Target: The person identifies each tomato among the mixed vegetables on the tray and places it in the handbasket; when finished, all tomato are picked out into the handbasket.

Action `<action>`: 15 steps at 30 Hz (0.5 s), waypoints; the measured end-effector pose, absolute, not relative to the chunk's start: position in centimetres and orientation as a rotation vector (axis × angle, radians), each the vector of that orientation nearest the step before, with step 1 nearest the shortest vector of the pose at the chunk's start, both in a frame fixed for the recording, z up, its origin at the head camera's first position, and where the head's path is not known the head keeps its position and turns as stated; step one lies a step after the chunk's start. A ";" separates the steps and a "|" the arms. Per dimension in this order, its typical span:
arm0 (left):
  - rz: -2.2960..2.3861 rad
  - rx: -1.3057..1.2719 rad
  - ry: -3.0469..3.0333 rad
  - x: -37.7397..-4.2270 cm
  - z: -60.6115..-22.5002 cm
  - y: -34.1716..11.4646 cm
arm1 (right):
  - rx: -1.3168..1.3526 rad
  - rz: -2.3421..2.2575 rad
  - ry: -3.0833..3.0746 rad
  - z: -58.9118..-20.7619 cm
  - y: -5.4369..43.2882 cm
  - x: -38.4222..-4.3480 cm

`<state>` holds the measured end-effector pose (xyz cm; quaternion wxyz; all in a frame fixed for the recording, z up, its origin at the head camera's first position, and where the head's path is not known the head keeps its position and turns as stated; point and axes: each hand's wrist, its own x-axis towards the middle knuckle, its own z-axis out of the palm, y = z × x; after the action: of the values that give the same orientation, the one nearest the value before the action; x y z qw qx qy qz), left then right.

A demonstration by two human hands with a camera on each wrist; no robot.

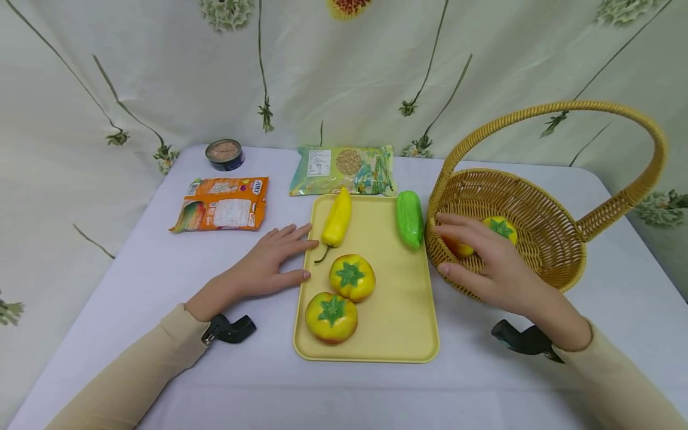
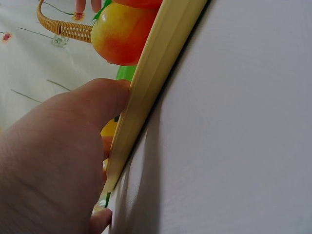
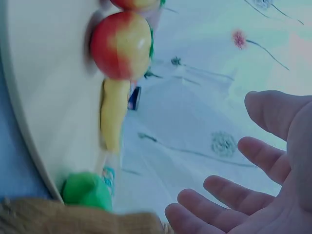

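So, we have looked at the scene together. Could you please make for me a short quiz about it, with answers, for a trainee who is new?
1. Count: how many round fruits lie on the tray?

2. True or false: the small can is nearer to the left hand than the orange packet is.

3. Choose: in the head view, the right hand overlaps the rim of
a) the green bag
b) the wicker basket
c) the small can

Key:
1. Two.
2. False; the packet lies nearer, and the can stands beyond it.
3. b
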<state>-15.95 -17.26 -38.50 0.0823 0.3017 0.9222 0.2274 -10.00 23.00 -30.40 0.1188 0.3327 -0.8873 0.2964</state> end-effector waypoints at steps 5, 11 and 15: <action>0.684 0.896 2.756 -15.9 -38.5 -17.3 | 1.087 0.905 -2.669 -31.1 20.5 -10.6; 0.688 0.902 2.753 -16.0 -38.5 -17.3 | 1.152 0.993 -2.755 -32.3 17.8 -11.4; 0.685 0.907 2.757 -16.0 -38.6 -17.4 | 1.226 1.054 -2.773 -33.1 16.3 -11.9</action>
<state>-15.99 -17.37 -38.61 0.0797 0.3033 0.9215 0.2289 -11.90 16.28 -33.13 -0.0344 0.3818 -0.8634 0.3282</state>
